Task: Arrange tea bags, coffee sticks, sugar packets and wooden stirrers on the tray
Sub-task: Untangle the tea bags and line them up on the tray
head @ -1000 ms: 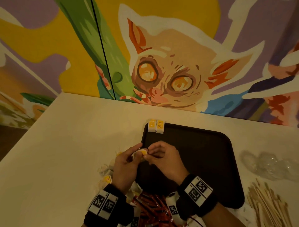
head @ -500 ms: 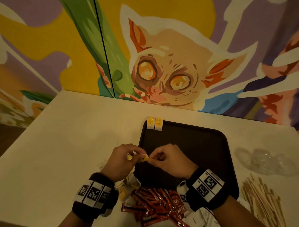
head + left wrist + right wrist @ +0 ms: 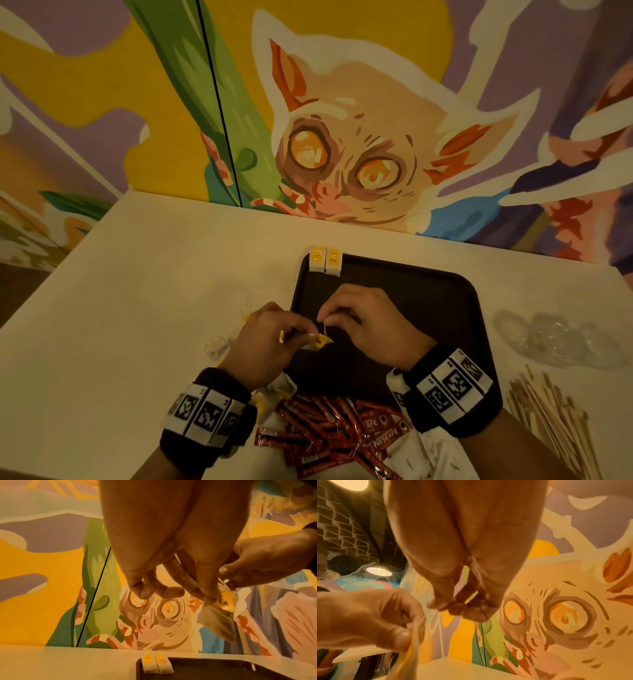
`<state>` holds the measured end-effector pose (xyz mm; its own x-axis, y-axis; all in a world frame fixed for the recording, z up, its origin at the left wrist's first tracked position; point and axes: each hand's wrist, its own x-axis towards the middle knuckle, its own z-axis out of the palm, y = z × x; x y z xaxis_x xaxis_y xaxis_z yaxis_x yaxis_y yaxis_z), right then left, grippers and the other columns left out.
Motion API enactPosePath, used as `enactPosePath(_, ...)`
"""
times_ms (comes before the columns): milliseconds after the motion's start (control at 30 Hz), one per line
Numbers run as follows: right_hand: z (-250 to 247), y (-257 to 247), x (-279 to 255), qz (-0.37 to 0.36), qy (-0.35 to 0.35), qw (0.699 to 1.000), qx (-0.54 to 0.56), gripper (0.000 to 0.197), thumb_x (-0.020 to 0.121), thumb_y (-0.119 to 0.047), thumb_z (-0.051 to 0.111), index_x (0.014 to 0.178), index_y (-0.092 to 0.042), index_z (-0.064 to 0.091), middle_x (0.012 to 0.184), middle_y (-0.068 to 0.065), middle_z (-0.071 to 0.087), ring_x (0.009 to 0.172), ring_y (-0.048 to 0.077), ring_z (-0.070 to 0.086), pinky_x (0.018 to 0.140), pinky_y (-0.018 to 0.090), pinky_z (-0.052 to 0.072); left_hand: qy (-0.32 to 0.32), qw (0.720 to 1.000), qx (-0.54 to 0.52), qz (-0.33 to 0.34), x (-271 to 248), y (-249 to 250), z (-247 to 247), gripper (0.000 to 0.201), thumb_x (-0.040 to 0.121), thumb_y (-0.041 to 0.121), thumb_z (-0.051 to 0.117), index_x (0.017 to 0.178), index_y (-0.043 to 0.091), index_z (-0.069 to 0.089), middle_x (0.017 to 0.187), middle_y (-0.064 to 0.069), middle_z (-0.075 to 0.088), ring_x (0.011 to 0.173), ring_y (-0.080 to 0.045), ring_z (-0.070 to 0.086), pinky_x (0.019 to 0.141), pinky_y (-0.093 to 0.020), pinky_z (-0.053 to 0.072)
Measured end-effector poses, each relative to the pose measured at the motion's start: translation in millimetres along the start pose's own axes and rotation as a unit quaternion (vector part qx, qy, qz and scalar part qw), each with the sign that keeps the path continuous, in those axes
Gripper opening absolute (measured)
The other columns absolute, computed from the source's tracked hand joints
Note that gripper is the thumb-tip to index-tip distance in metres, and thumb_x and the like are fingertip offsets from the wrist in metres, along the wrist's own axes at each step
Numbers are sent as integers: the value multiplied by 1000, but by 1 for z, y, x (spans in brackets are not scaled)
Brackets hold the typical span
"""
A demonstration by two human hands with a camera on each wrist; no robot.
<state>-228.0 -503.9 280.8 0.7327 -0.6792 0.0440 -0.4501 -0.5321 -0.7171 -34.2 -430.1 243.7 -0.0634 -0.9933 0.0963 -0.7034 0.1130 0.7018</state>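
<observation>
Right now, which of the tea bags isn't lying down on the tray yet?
The tea bag pinched in the left hand, with the right hand at its string. The other two tea bags lie side by side at the tray's far left corner.

A dark rounded-rectangle plastic tray [image 3: 428, 308] lies on the pale cream table [image 3: 137, 291], which runs back to a painted mural wall [image 3: 342, 120]. Two yellow-labelled white tea bags [image 3: 324, 260] sit side by side, touching, on the tray's far left corner. A heap of red foil coffee sticks [image 3: 329, 431] lies before the tray's near edge. Thin wooden stirrers [image 3: 555, 421] lie right of the tray's near corner, with crumpled clear plastic wrap [image 3: 555, 339] behind them. Loose white tea bags [image 3: 219, 346] lie left of the tray
</observation>
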Motion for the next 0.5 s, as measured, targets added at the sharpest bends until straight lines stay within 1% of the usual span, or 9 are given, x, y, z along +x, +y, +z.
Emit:
enactPosePath(67, 1, 1, 1, -16, 20, 999, 23, 14, 93, -12, 64, 100, -19, 73, 98, -7, 65, 92, 6, 60, 81, 25, 52, 2, 999, -35, 12, -1, 2, -2, 5, 80, 35, 73, 84, 39, 75, 81, 32, 64, 85, -4, 51, 68, -10, 37)
enactPosePath(100, 2, 3, 1, -15, 34, 999, 39, 13, 93, -12, 64, 99, -19, 73, 97, -7, 66, 92, 7, 61, 81, 27, 53, 7, 998, -56, 15, -1, 4, -3, 6, 79, 33, 74, 83, 38, 76, 83, 31, 65, 86, -5, 52, 69, -10, 38)
enactPosePath(200, 9, 7, 1, 25, 66, 991, 114, 13, 91, -12, 67, 97, -21, 74, 94, -8, 69, 91, 11, 64, 83, 37, 55, 40, 993, -108, 13, 0, 8, -6, 9, 76, 28, 78, 81, 36, 77, 81, 27, 68, 88, -7, 54, 73, -12, 39)
enactPosePath(267, 14, 9, 1, 49, 76, 980, 175, 14, 89, -10, 69, 96, -22, 74, 92, -4, 71, 89, 16, 66, 83, 44, 56, 73, 988, -133, 18, 1, 11, -8, 8, 75, 29, 78, 81, 34, 77, 84, 24, 70, 91, -8, 56, 73, -11, 39)
enactPosePath(300, 16, 10, 1, 53, 81, 976, 196, 15, 89, -9, 69, 95, -22, 73, 91, -3, 71, 88, 16, 67, 83, 43, 56, 91, 984, -151, 17, 2, 13, -8, 7, 74, 30, 77, 81, 32, 77, 84, 22, 70, 91, -9, 57, 71, -10, 38)
enactPosePath(367, 19, 12, 1, 53, 94, 967, 229, 17, 87, -4, 71, 95, -19, 73, 90, -3, 72, 86, 13, 67, 82, 34, 56, 127, 975, -181, 15, 2, 15, -9, 8, 74, 32, 75, 81, 31, 77, 83, 20, 71, 86, -10, 57, 66, -11, 37)
enactPosePath(400, 20, 12, 2, 51, 100, 963, 244, 19, 86, -2, 71, 95, -19, 73, 91, -3, 73, 86, 12, 68, 82, 30, 56, 141, 972, -188, 14, 2, 16, -9, 8, 74, 32, 75, 82, 31, 77, 82, 19, 71, 82, -9, 56, 64, -14, 37)
enactPosePath(500, 24, 11, 2, 45, 104, 954, 276, 22, 88, 0, 67, 98, -19, 73, 94, -1, 73, 88, 13, 69, 80, 28, 56, 171, 965, -196, 0, 3, 17, -6, 8, 75, 31, 76, 82, 34, 76, 79, 18, 70, 73, -10, 51, 59, -26, 40)
